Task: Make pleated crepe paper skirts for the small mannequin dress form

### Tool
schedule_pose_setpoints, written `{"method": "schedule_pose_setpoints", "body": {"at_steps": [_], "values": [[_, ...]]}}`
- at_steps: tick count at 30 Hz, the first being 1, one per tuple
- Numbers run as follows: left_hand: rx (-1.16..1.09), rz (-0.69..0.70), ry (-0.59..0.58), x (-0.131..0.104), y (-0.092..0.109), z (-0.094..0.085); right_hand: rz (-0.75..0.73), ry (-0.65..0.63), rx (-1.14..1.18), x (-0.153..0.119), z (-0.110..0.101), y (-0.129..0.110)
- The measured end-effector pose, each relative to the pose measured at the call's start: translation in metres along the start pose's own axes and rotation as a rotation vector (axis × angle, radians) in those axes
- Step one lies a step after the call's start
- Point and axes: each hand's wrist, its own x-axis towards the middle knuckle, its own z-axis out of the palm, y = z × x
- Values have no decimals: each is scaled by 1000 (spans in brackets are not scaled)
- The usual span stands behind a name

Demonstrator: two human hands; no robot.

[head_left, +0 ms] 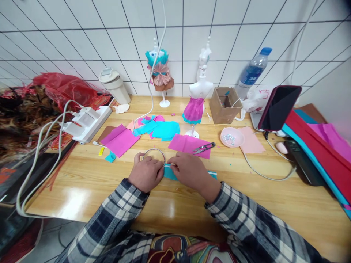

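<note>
My left hand [146, 172] is closed around a thin roll of tape [164, 155], held upright over the table. Just to the right lies a blue paper strip [170, 174] with a narrow white line of tape along its upper edge. Over this strip my right hand [189, 171] bends down, its fingers pressed together at the taped edge. Whatever sits between those fingertips is hidden. Behind the right hand, a pair of thread snips [204, 148] rests on a magenta paper sheet [181, 143].
Mini dress forms stand at the back, one in a magenta skirt [192, 110], another in a ruffled outfit [161, 69]. A cardboard box [223, 109], bead bowl [231, 137], phone [281, 108] and bottle [252, 73] are right. Leftward are cut papers [120, 140] and a power strip [94, 124].
</note>
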Motion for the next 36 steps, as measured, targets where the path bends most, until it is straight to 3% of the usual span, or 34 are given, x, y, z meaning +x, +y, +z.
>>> {"method": "schedule_pose_setpoints", "body": {"at_steps": [9,20,29,36], "values": [[74,-23,6,-1,-3,7,57,30,96,18,31,0],[25,11,16,2,-2,10,20,32,51,14,33,-1],[-216,-56,7,6,-9,23,-40,54,44,11,38,-1],[-230,-136,58,1,-17,22,-26,107,123,10,39,6]]}}
